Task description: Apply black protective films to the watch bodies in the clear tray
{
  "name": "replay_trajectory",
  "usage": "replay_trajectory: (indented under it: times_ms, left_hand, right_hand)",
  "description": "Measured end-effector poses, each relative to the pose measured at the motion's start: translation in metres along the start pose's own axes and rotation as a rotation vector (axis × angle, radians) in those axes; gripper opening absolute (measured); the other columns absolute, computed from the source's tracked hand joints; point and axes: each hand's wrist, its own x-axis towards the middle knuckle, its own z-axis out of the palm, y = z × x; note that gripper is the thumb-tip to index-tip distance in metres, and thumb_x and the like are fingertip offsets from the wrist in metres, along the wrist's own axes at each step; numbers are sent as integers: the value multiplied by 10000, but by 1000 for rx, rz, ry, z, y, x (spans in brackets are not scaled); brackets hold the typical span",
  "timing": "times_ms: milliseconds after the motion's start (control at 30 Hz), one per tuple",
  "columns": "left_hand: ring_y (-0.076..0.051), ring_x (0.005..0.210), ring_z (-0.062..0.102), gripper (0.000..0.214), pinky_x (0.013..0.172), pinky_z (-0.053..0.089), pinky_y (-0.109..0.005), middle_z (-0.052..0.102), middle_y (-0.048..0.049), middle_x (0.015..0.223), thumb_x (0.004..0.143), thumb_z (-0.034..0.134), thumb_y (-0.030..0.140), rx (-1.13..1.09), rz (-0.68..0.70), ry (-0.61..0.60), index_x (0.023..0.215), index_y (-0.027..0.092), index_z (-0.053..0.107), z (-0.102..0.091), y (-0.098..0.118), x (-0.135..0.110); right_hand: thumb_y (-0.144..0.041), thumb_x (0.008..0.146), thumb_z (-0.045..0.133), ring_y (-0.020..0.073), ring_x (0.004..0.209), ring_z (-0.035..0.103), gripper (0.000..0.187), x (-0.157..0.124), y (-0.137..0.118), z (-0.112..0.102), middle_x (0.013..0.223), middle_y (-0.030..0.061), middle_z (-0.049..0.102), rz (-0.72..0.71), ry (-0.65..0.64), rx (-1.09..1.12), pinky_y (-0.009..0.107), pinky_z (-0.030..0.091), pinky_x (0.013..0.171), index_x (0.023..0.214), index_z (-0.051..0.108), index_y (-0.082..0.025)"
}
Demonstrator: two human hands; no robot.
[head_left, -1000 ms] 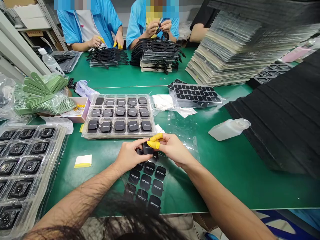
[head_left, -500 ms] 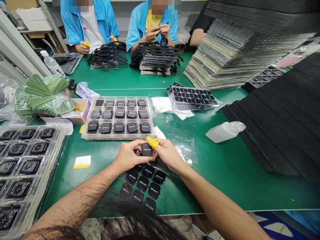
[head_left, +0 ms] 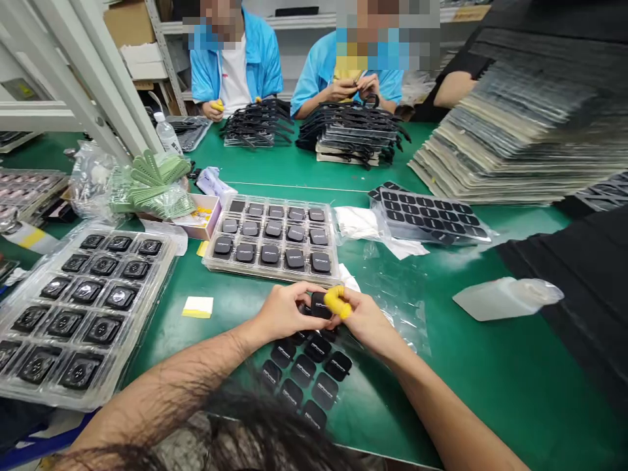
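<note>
My left hand [head_left: 282, 313] and my right hand [head_left: 366, 320] meet over the green table and pinch one small black square part [head_left: 321, 305] between them. Yellow finger cots cover two fingertips of the right hand. Just below the hands lies a clear film sheet [head_left: 307, 373] carrying several black square stickers with white lettering. Right behind the hands stands a clear tray [head_left: 275, 239] with rows of the same black square parts.
A big clear tray of watch bodies [head_left: 78, 307] fills the left. A white bottle [head_left: 505, 297] lies on its side at right, beside black foam sheets [head_left: 583, 275]. A yellow-white pad [head_left: 197, 306] lies left of my hands. Two people in blue work across the table.
The camera has swung left, so everything sits further right in view. My hands keep the black part pinched between them; the right fingers have curled over its top edge.
</note>
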Motion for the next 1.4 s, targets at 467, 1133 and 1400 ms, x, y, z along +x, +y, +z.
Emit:
replay_trajectory:
  times_ms: [467, 1133, 1400]
  left_hand:
    - [-128, 683, 635, 542, 722, 490, -246, 740, 41, 693, 670, 957, 245, -44, -68, -74, 1188, 138, 839, -7, 0, 4]
    - [-262, 931, 820, 720, 893, 602, -335, 883, -114, 1064, 805, 853, 336, -109, -118, -140, 1471, 138, 663, -5, -10, 9]
    - [-296, 1072, 833, 479, 944, 624, -362, 873, -103, 1155, 866, 807, 371, -99, -122, -234, 1286, 199, 654, -6, -19, 12]
  right_hand:
    - [-786, 704, 786, 190, 453, 641, 598, 1, -9, 7, 506, 29, 622, 49, 113, 55, 288, 555, 488, 646, 624, -214]
    - [-223, 994, 699, 146, 626, 722, 102, 192, -126, 103, 717, 17, 720, -273, 228, -390, 267, 647, 662, 1068, 725, -158]
    - [-135, 847, 768, 341, 1290, 680, 160, 246, -137, 140, 1234, 187, 778, -328, 192, -878, 447, 490, 1179, 987, 844, -137]
